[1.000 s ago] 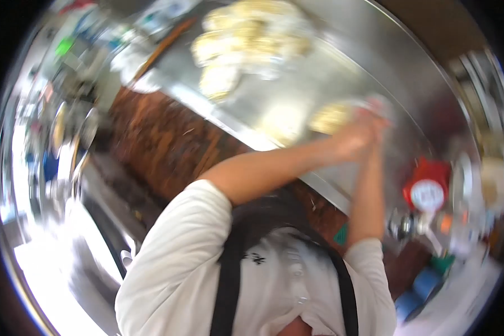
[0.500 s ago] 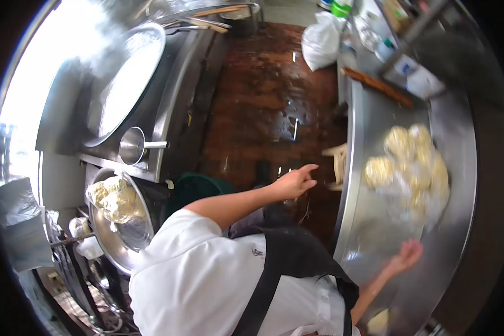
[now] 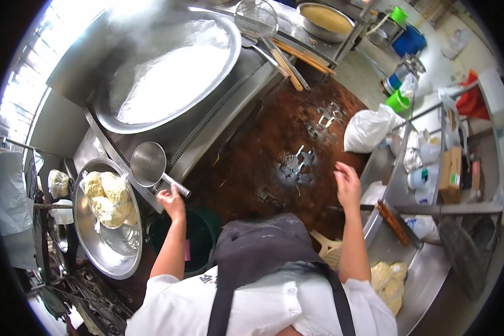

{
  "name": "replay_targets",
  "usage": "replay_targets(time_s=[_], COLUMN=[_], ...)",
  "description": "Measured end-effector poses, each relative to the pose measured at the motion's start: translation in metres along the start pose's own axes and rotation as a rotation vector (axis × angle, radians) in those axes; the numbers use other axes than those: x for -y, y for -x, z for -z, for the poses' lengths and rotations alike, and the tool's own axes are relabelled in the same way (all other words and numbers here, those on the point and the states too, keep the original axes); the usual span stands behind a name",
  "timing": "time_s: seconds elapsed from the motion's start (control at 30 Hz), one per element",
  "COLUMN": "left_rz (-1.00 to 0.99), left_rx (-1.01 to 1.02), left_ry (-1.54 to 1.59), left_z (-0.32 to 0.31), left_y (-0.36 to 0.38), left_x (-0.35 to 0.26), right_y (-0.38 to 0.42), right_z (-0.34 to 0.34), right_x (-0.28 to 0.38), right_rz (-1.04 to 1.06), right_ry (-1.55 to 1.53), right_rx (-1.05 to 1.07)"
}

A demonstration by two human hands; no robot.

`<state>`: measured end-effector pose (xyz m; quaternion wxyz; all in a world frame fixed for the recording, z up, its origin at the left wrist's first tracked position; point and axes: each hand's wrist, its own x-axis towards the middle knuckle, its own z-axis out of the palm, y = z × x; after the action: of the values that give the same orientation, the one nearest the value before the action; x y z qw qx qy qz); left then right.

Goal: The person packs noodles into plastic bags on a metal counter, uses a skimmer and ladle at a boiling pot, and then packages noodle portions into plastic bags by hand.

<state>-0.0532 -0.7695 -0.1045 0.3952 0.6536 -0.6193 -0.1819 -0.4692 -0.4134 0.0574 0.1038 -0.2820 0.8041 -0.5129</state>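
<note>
My left hand is beside the handle of a metal saucepan, its fingers partly bent and apart; it does not appear to grip the handle. The saucepan rests on the edge of the stove counter. To the left of that hand, a steel bowl holds several plastic-wrapped, pale yellow lumps. My right hand hangs over the floor in front of the right-hand counter, fingers loosely stretched and nothing in them.
A large steaming wok fills the stove at upper left. A strainer and wooden-handled tools lie beyond it. A green bin stands below my left arm. More bagged yellow lumps lie on the right counter. The floor looks wet.
My view has turned from the right counter toward the stove and floor. My left hand has moved to the saucepan handle; my right hand has come off the counter side and up over the floor.
</note>
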Motion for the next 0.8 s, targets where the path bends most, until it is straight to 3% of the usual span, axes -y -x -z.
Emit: replay_targets(time_s=[0.07, 0.13, 0.17, 0.23, 0.27, 0.33, 0.37, 0.47, 0.53, 0.6, 0.63, 0.67, 0.77, 0.8], left_rz=[0.344, 0.99, 1.027, 0.888, 0.862, 0.877, 0.835, 0.772, 0.822, 0.89, 0.925, 0.953, 0.986, 0.988], left_rx=[-0.014, 0.473, 0.48, 0.349, 0.333, 0.317, 0.269, 0.197, 0.119, 0.031, 0.001, -0.021, -0.08, -0.101], left_ry=[0.15, 0.514, 0.621, 0.607, 0.598, 0.623, 0.576, 0.492, 0.538, 0.56, 0.585, 0.601, 0.704, 0.689], left_z=[-0.013, -0.008, -0.017, -0.045, -0.053, -0.048, -0.043, -0.033, -0.04, -0.054, -0.063, -0.072, -0.098, -0.105], left_y=[-0.023, -0.059, -0.058, -0.06, -0.064, -0.069, -0.065, -0.059, -0.046, -0.03, -0.022, -0.015, 0.001, 0.006], left_x=[0.013, 0.013, -0.001, 0.022, 0.019, -0.009, -0.038, -0.105, -0.126, -0.147, -0.151, -0.153, -0.166, -0.169], right_y=[-0.076, -0.159, -0.203, -0.296, -0.34, -0.408, -0.434, -0.48, -0.489, -0.489, -0.492, -0.498, -0.512, -0.521], right_z=[-0.042, -0.085, -0.104, -0.143, -0.16, -0.183, -0.192, -0.218, -0.235, -0.241, -0.245, -0.247, -0.258, -0.253], right_x=[-0.005, -0.036, -0.055, -0.101, -0.119, -0.132, -0.144, -0.15, -0.163, -0.154, -0.161, -0.166, -0.214, -0.209], right_rz=[0.11, 0.195, 0.287, 0.376, 0.335, 0.247, 0.345, 0.413, 0.544, 0.484, 0.456, 0.231, 0.415, 0.03], right_ry=[0.038, 0.059, 0.174, 0.301, 0.425, 0.554, 0.614, 0.839, 0.968, 0.981, 0.928, 0.814, 0.419, 0.163], right_rx=[0.111, 0.163, 0.182, 0.174, 0.175, 0.203, 0.229, 0.422, 0.353, 0.359, 0.365, 0.507, 0.341, 0.546])
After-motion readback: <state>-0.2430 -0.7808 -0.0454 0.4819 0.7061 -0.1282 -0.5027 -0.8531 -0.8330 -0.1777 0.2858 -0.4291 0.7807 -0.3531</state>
